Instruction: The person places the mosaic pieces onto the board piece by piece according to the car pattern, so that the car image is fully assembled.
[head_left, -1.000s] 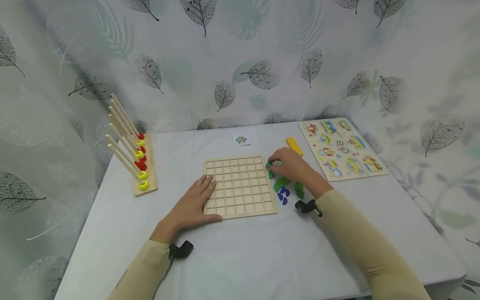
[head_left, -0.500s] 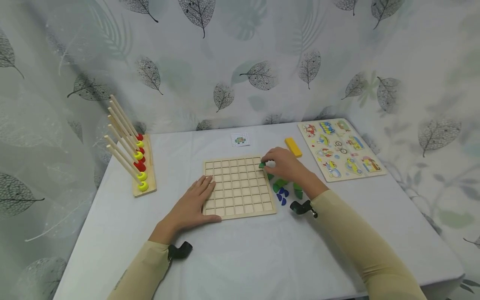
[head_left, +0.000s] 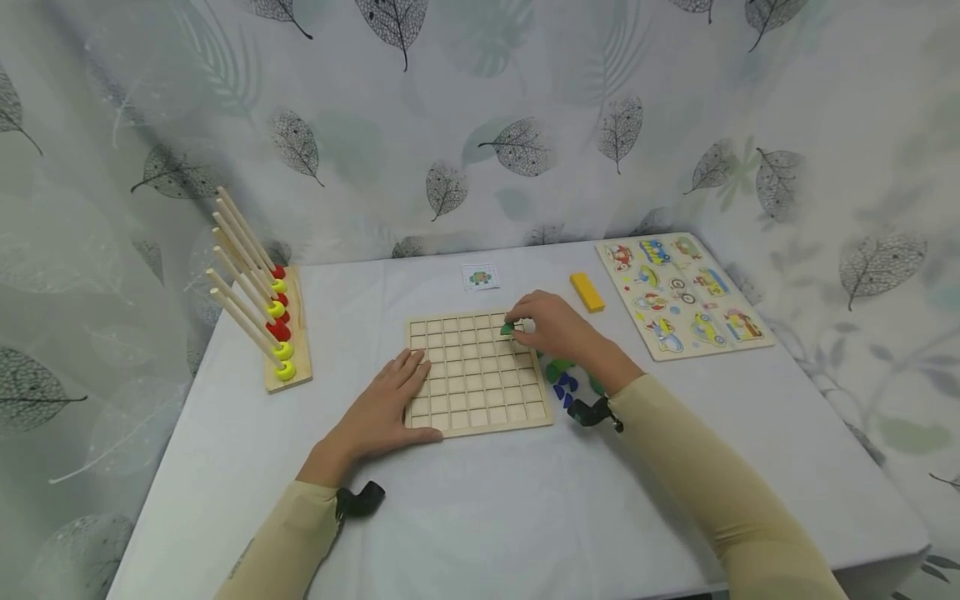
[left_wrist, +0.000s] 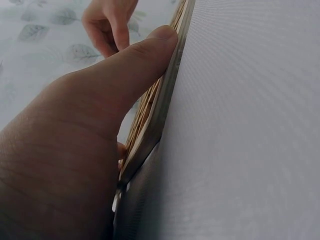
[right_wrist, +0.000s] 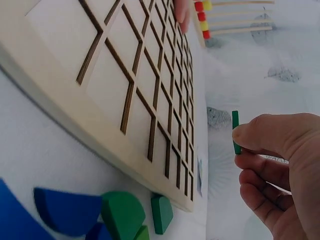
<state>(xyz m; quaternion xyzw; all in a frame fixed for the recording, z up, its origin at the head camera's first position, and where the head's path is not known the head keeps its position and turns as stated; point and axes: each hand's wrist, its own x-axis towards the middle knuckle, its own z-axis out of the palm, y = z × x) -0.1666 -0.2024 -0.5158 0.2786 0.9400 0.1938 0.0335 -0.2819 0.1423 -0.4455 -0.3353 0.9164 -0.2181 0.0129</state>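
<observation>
A wooden grid board (head_left: 477, 392) with square cells lies mid-table. My left hand (head_left: 381, 407) rests on its left edge, fingers straight; in the left wrist view the thumb (left_wrist: 145, 55) lies along the near rim. My right hand (head_left: 558, 329) is over the board's upper right part, pinching a small green tile (right_wrist: 236, 132) between thumb and fingertips. The right wrist view shows that tile edge-on, apart from the board. Beside the right rim lie loose green pieces (right_wrist: 122, 215) and blue pieces (right_wrist: 67, 210), partly hidden by my forearm in the head view.
A small picture card (head_left: 480, 277) lies behind the board. Behind the right hand is a yellow block (head_left: 587, 292). A wooden picture puzzle (head_left: 686, 296) lies at the right. On the left stands a peg rack (head_left: 288, 333) with red and yellow beads.
My right hand has carried the green tile from the pile beside the board leftward, over the grid's upper right cells. The left hand has stayed on the board's edge.
</observation>
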